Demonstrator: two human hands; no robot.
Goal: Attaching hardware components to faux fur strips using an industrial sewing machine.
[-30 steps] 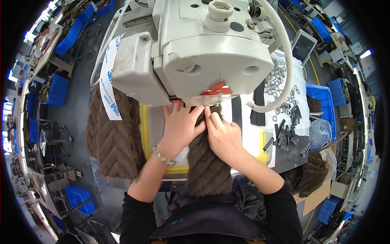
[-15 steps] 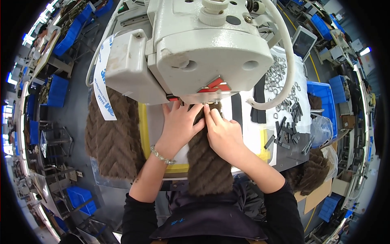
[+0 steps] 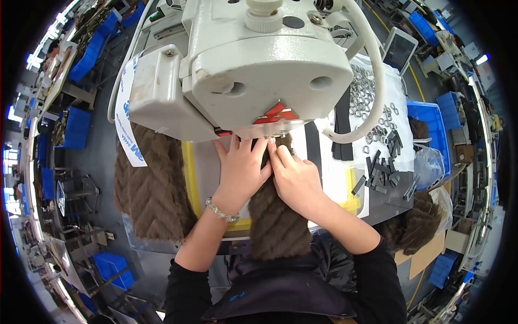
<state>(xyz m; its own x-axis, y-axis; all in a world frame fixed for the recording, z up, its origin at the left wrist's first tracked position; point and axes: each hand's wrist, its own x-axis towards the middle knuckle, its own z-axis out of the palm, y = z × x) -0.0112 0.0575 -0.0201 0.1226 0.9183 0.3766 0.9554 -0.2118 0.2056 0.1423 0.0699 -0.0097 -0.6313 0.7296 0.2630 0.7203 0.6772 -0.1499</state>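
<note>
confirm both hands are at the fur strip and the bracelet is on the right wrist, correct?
No: the bracelet is on the left wrist, as the head view shows. The left hand and right hand are indeed both at the fur strip.

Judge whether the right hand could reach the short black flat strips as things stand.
Probably yes: the right hand rests on the brown furry piece, but nothing upright bars its way to the short black strips.
</note>
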